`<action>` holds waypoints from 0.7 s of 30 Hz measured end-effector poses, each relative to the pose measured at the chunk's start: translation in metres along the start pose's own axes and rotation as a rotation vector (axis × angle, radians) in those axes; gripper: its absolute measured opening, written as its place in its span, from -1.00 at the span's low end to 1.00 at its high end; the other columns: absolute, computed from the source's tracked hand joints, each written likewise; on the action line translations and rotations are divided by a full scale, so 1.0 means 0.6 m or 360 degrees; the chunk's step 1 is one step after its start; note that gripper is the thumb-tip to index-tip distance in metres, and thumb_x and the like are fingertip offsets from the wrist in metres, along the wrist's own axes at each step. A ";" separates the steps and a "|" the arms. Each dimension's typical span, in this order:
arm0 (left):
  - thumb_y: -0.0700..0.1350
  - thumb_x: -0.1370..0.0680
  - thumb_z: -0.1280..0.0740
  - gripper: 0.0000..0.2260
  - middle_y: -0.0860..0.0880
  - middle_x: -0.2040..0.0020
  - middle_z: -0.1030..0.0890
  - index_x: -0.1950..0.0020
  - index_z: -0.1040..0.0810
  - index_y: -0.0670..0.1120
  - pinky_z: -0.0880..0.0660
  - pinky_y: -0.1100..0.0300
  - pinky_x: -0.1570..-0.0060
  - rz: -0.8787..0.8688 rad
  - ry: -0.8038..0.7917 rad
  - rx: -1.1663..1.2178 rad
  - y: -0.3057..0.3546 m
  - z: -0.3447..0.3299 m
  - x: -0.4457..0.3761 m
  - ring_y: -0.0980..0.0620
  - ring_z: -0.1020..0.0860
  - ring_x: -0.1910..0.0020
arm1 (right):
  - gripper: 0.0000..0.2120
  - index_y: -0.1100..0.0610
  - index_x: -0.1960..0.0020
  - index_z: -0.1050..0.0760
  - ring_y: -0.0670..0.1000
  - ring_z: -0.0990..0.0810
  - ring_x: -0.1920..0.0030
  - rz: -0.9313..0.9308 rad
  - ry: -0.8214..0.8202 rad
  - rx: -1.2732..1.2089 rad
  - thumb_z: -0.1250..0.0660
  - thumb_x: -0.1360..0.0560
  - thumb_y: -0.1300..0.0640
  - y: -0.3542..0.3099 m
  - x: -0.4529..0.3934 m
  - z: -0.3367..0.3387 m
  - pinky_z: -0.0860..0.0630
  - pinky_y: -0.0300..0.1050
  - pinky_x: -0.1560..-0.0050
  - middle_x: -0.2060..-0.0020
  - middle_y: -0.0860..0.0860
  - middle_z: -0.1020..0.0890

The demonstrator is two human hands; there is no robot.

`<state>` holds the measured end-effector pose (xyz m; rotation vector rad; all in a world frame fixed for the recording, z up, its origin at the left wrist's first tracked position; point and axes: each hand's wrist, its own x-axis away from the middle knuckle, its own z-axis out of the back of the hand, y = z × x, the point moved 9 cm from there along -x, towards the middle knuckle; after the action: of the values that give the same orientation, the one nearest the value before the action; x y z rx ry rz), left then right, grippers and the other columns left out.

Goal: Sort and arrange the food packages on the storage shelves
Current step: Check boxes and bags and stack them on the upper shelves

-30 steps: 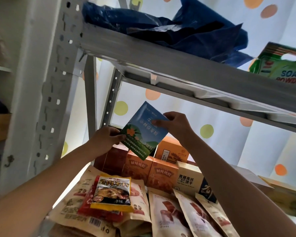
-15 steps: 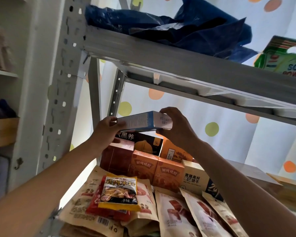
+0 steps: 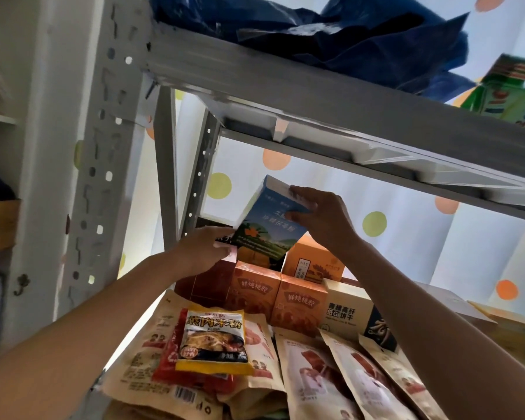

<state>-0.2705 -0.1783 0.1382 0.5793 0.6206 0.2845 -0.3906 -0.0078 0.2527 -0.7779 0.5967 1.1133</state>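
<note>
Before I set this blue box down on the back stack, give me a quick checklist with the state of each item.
1. Hold on the blue box: ok. The right hand grips its upper right corner.
2. Left hand support: ok. Its straight fingers touch the box's lower left corner.
3. Box level: not ok. It is tilted, one corner pointing up.
4. Headroom under the upper shelf beam: ok. The box sits below it with a gap.
5. Landing spot on the dark box behind: cannot tell. The hand and blue box hide most of it.
6. Orange boxes below: ok. They stand upright in a row.
</note>
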 end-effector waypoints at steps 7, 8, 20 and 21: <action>-0.08 -0.58 -0.29 -0.82 -0.08 -0.10 -0.63 -0.07 -0.66 -0.04 -0.47 0.14 0.04 0.0094 -0.0328 -0.0764 -0.040 -0.030 -0.022 -0.04 -0.58 0.00 | -0.52 0.00 -0.41 -0.53 0.06 -0.59 -0.19 -0.0061 -0.0154 0.0419 -0.47 -0.51 0.04 0.019 -0.026 -0.050 -0.51 -0.07 -0.08 -0.29 -0.03 -0.63; -0.09 -0.57 -0.30 -0.82 -0.07 -0.08 -0.64 -0.07 -0.67 -0.05 -0.47 0.15 0.06 0.0101 -0.0363 -0.0764 -0.037 -0.030 -0.025 -0.02 -0.57 0.04 | -0.52 -0.02 -0.42 -0.52 0.07 -0.58 -0.20 -0.0053 -0.0196 0.0482 -0.46 -0.51 0.03 0.017 -0.029 -0.060 -0.49 -0.07 -0.09 -0.29 -0.03 -0.62; -0.23 -0.49 -0.22 -0.73 -0.08 -0.07 -0.67 -0.04 -0.69 -0.08 -0.57 0.03 -0.14 0.0165 -0.0417 -0.0836 -0.038 -0.022 -0.055 -0.07 -0.62 -0.07 | -0.61 0.04 -0.25 -0.62 0.04 -0.61 -0.13 -0.0190 -0.0753 0.0480 -0.53 -0.44 0.03 0.080 -0.013 -0.194 -0.54 -0.08 -0.06 -0.18 -0.01 -0.66; -0.22 -0.49 -0.23 -0.72 -0.07 -0.09 -0.67 -0.07 -0.69 -0.07 -0.56 0.03 -0.16 0.0182 -0.0422 -0.0847 -0.039 -0.022 -0.059 -0.07 -0.61 -0.08 | -0.62 0.03 -0.24 -0.63 0.03 -0.61 -0.13 -0.0176 -0.0806 0.0481 -0.53 -0.45 0.02 0.089 -0.010 -0.206 -0.56 -0.08 -0.07 -0.19 -0.01 -0.66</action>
<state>-0.3045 -0.2063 0.1326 0.1333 0.2365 0.4539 -0.4478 -0.0970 0.1697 -0.2463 0.2775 1.0354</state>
